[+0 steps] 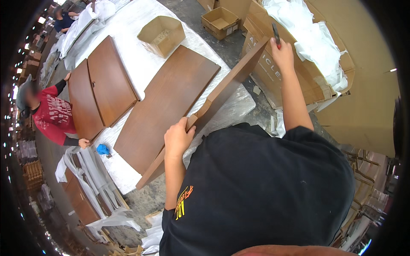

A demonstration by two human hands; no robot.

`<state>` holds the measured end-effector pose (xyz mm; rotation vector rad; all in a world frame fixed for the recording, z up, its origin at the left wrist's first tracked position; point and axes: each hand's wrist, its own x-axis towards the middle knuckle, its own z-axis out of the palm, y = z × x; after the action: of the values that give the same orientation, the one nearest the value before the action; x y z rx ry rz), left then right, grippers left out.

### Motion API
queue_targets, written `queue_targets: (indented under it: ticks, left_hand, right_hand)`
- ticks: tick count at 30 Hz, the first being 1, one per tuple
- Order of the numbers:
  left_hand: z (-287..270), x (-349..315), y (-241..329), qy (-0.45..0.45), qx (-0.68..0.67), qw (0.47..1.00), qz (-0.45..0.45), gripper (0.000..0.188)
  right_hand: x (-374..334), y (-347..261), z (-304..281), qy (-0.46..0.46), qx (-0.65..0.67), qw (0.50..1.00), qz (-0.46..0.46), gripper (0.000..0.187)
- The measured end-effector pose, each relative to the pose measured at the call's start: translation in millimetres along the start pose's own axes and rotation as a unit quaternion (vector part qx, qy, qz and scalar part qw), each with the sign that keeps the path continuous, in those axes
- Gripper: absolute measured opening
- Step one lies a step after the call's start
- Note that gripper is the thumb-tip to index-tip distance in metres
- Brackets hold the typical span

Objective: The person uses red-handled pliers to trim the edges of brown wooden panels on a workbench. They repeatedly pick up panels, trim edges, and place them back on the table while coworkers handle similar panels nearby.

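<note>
A long brown wooden panel [226, 87] is tilted up on its edge in front of me. My left hand [177, 138] is closed round its near edge, beside a notch in the wood. By the far end of the panel, my right hand [282, 54] is closed on a slim dark tool [276, 34] with some red on it; its exact kind does not show. I cannot tell whether that hand also touches the panel. Another brown panel [171, 91] lies flat on the white-covered table [128, 21], just beyond the tilted one.
Left, a person in a red shirt [53, 113] has both hands at two joined brown panels [96, 85]. An open cardboard box [160, 38] and a blue crumpled piece [102, 149] sit on the table. Right stands a large carton [273, 68] with white wrapping [307, 38].
</note>
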<state>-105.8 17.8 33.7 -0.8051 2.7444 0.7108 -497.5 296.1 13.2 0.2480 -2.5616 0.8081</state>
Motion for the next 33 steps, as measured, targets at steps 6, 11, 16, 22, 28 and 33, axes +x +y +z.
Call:
queue_targets:
  ticks: [6, 11, 16, 22, 28, 33]
  left_hand:
    - [-8, 15, -1, -0.037, -0.01, 0.996, 0.078, 0.032]
    - [0, 13, -2, -0.04, -0.035, 0.995, 0.083, 0.032]
    - [1, 14, -3, -0.037, -0.028, 0.996, 0.078, 0.033]
    - [7, 12, -8, -0.028, -0.034, 0.995, 0.092, 0.035]
    - [10, 12, -12, -0.02, -0.028, 0.993, 0.111, 0.038]
    - [8, 13, -9, -0.029, -0.02, 0.994, 0.108, 0.041]
  right_hand:
    - [-126, -82, -78, -0.238, 0.09, 0.965, -0.069, 0.054]
    - [-195, -125, -91, -0.619, 0.041, 0.784, 0.023, 0.044]
    - [-243, -132, -61, -0.483, 0.024, 0.861, -0.156, 0.026]
    - [-253, -136, -40, -0.501, -0.018, 0.855, -0.135, 0.017]
    - [-255, -147, -53, -0.427, -0.034, 0.881, -0.2, 0.012]
    - [-248, -141, -48, -0.405, -0.043, 0.872, -0.274, 0.011]
